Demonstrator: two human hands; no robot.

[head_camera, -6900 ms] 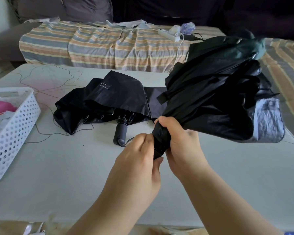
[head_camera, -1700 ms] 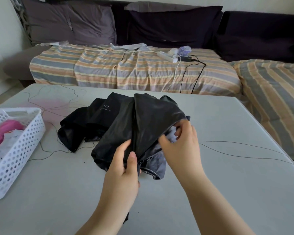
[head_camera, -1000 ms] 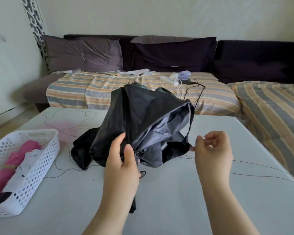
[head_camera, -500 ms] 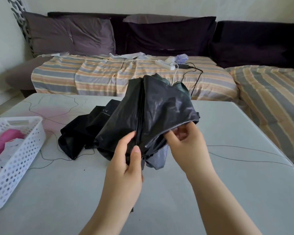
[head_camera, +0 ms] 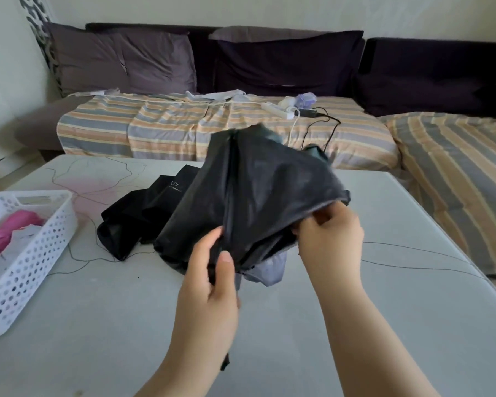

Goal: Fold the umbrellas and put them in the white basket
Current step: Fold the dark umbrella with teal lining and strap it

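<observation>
A collapsed black umbrella (head_camera: 258, 190) with a grey lining is held up above the table. My left hand (head_camera: 212, 279) grips it low down, fingers and thumb wrapped round the bunched fabric near the handle. My right hand (head_camera: 327, 239) pinches the canopy's edge on the right side. A second black umbrella (head_camera: 143, 213), printed with "UV", lies loosely collapsed on the table behind it. The white basket (head_camera: 32, 259) stands at the left edge of the table and holds a pink umbrella (head_camera: 9, 233).
The grey table (head_camera: 355, 325) carries thin dark threads near the umbrellas and at the right. Beyond it stands a sofa with a striped cover (head_camera: 184, 124), a white power strip (head_camera: 278, 110) and black cables on it.
My right hand, which had pulled away from the fabric a second ago, has come back and taken hold of the canopy edge. The umbrella stays raised in my left hand.
</observation>
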